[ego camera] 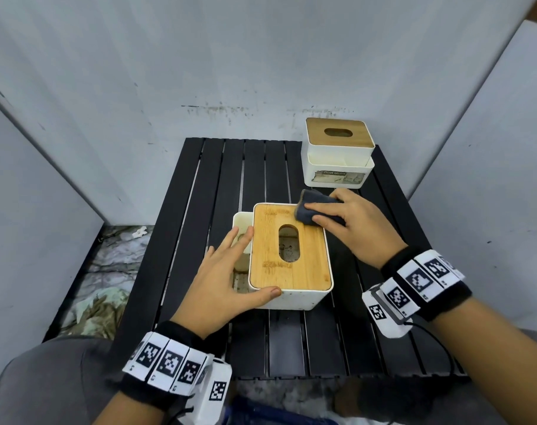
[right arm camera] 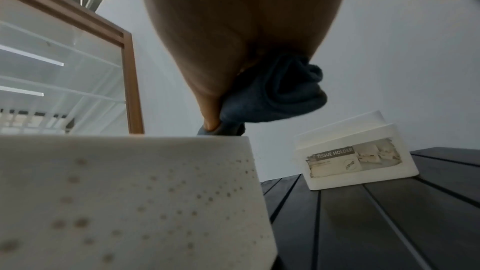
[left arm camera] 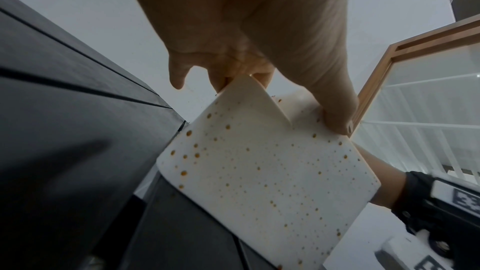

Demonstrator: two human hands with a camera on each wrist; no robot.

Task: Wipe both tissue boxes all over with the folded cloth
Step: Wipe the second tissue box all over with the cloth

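The near tissue box (ego camera: 291, 297), white with brown specks and a slotted wooden lid (ego camera: 310, 256), stands mid-table. My left hand (ego camera: 224, 280) steadies it: straight fingers lie across its left side pocket, and the thumb presses the front left corner. In the left wrist view, that left hand (left arm camera: 259, 38) sits over the speckled box wall (left arm camera: 259, 171). My right hand (ego camera: 353, 228) grips the folded dark grey cloth (ego camera: 310, 210) and presses it on the lid's far right corner. The right wrist view shows the cloth (right arm camera: 280, 93) above the box (right arm camera: 130, 192). The second tissue box (ego camera: 338, 151) stands untouched at the back right.
The black slatted table (ego camera: 199, 210) is small, with grey walls close behind and on both sides. The second box (right arm camera: 355, 157) has a torn label on its front. Marbled floor (ego camera: 107, 265) shows past the table's left edge. My knees are at its front edge.
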